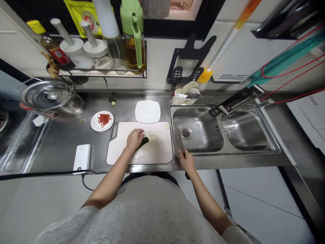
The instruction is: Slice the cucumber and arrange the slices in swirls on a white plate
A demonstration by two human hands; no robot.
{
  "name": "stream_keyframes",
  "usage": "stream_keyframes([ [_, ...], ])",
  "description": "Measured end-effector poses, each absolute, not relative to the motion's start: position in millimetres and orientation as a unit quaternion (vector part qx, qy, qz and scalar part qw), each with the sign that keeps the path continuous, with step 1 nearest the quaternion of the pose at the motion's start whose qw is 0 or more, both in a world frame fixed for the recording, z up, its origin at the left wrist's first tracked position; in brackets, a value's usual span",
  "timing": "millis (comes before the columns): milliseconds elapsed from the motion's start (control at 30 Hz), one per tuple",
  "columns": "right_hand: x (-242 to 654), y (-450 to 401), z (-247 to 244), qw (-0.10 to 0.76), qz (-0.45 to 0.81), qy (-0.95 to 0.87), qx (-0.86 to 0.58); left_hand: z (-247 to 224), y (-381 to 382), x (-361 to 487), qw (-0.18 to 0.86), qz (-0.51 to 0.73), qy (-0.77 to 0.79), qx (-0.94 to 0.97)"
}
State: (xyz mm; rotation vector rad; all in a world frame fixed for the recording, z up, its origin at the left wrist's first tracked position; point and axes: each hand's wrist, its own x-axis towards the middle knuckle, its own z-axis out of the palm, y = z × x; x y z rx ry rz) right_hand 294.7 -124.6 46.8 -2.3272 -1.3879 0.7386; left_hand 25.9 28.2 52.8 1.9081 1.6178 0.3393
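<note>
The red label (61, 56) on the yellow-capped bottle (46, 40) and the print on the yellow packet (76, 17) were too blurred to read, and the lines on the printed sheet (313, 105) at far right were too small; the mark on the white power bank (82, 156) was likewise illegible. The dark green vegetable (145, 141) lay on the cutting board (115, 154), one end showing beside the left hand (135, 139), whose fingers curled over it; whether they gripped it I could not tell. The right hand (188, 162) was closed round the handle of a knife (178, 140), its blade pointing away from the person between board and double sink (203, 135). One pale slice (151, 134) lay near the vegetable, another (167, 126) by the board's far right corner. A smooth white squarish plate (147, 112) sat just behind the board; to its left a round plate (93, 124) held small, wrinkled red berries (104, 119). A black cable (50, 175) ran along the counter's front edge. The lidded pot (72, 105) and sink were shiny metal, the board pale, flat and round-cornered.
</note>
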Motion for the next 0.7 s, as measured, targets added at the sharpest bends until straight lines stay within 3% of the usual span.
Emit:
stream_keyframes([
  [200, 289, -120, 57, 0.143, 0.294, -0.486, -0.81, 53, 11, 25, 0.306, 0.119, 0.581, 0.744],
  [500, 297, -131, 54, 0.178, 0.288, -0.479, -0.81, 44, 49, 78, 0.237, -0.015, 0.598, 0.766],
  [700, 306, -143, 56, 0.186, 0.296, -0.463, -0.814, 36, 56, 97, 0.321, 0.025, 0.571, 0.755],
])
